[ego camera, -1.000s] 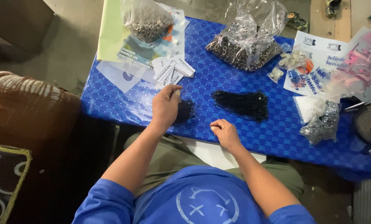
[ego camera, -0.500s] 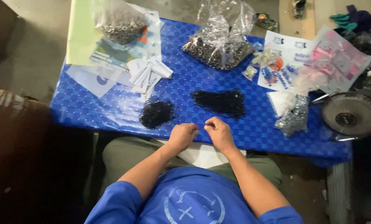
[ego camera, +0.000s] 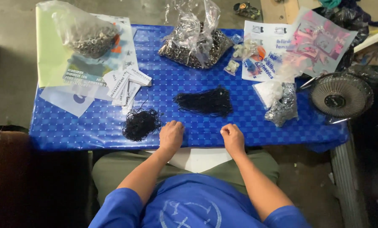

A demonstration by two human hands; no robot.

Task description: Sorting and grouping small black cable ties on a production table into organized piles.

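The head camera is looking straight down on a person in a blue shirt sitting at a table [ego camera: 92, 126] covered in a blue checked cloth. The left hand [ego camera: 171, 136] is resting at the near edge of the table with its fingers curled down; whether anything is pinched under them cannot be told. It is lying just beside a loose tangle of black thread [ego camera: 140, 123], apparently not quite touching it. The right hand [ego camera: 232, 138] is sitting well apart from the left, also at the near edge, closed into a loose fist with the thumb tucked against the fingers; what, if anything, it is gripping is hidden.

Beyond the gap between the hands, a straighter bundle of black strands [ego camera: 205, 102] is lying across the middle of the cloth. Left of it, a fan of small white printed tags [ego camera: 125, 84] is spreading out over the edge of a clear plastic sleeve. At the far side, two clear bags of small metal rings are standing: one [ego camera: 85, 36] at the left corner, the other [ego camera: 193, 42] near the centre. To the right, a small crumpled bag of silvery parts [ego camera: 284, 105] is sitting near printed sheets [ego camera: 269, 55], and a small round wire-guarded fan [ego camera: 341, 96] is lying off the table's right end.
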